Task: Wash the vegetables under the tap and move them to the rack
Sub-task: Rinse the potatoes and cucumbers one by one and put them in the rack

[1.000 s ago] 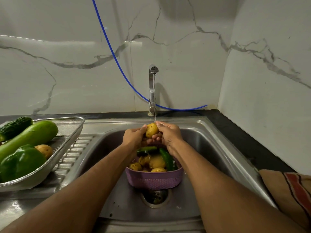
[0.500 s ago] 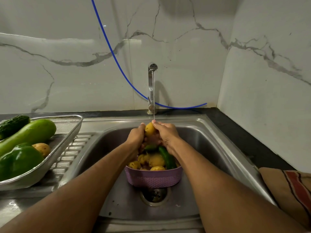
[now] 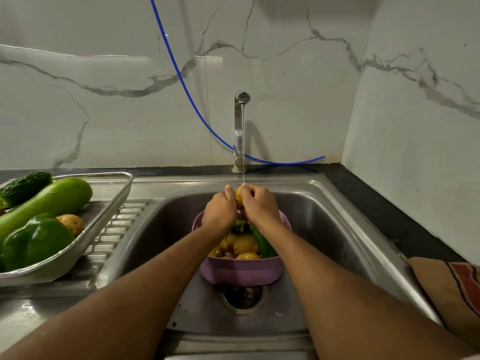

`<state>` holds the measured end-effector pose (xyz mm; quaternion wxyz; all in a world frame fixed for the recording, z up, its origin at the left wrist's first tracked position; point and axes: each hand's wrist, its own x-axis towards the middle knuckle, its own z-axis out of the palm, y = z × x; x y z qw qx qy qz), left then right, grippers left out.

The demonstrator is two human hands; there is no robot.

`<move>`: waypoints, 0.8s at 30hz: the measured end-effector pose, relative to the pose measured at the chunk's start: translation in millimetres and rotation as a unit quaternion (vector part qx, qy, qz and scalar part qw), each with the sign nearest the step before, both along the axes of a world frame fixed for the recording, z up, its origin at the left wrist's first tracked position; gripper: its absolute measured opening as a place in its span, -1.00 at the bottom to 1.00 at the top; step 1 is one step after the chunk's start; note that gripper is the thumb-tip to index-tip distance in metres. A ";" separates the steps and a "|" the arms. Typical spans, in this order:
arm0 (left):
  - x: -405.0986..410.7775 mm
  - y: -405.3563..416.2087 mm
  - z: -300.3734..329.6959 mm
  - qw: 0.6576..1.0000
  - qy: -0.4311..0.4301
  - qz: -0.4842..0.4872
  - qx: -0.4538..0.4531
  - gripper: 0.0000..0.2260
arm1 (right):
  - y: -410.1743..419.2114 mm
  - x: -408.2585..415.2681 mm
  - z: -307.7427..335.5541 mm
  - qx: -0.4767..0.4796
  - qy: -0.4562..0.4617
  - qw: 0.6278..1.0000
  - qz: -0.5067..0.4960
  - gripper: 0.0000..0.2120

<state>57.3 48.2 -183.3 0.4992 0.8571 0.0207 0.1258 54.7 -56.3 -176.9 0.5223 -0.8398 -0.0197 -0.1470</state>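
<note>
1. Compared with a second ago, both hands have closed in tighter around the potato (image 3: 239, 196), so only a sliver of yellow shows between them now. Before, it sat more exposed on top of the fingers. Looks like it's being rolled and rubbed.

2. Left hand (image 3: 219, 210) is curled round the potato's left side, right hand (image 3: 259, 207) wraps the other side, fingertips pinching near the top. Both are gripping it, held right where the thin stream from the tap (image 3: 242, 131) lands, so the water hits the skin directly.

3. They're working right above the purple basket (image 3: 241, 272), which sits in the sink (image 3: 324, 219) over the drain. Makes sense to me: runoff rinses the pile below and drains through the holes, and a dropped potato just falls back in.

4. Still in the basket: more potatoes and a long green vegetable (image 3: 262, 242), so my guess is the job is maybe halfway.

5. Washed stuff is on the metal rack (image 3: 109, 203) to the left on the drainboard: a green pepper (image 3: 36, 241), a pale long gourd (image 3: 49, 201), a dark bumpy cucumber (image 3: 24, 187) and one potato (image 3: 72, 223). This potato probably goes there next. Wet skin means slippery, hence the two-handed grip.
</note>
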 end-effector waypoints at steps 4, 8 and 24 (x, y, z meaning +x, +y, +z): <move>-8.5 -9.8 -3.9 0.987 -0.085 -0.027 0.132 -0.60 | -1.2 3.8 3.0 -0.011 0.052 0.995 -0.080 -0.65; -7.8 -0.5 -2.3 0.989 -0.085 -0.028 0.121 -0.63 | -9.5 -3.1 8.7 0.062 0.149 0.987 0.025 -0.59; 3.0 -11.4 -4.5 0.993 0.088 -0.035 -0.067 -0.55 | 0.1 16.8 -5.2 0.053 0.115 0.990 -0.057 -0.58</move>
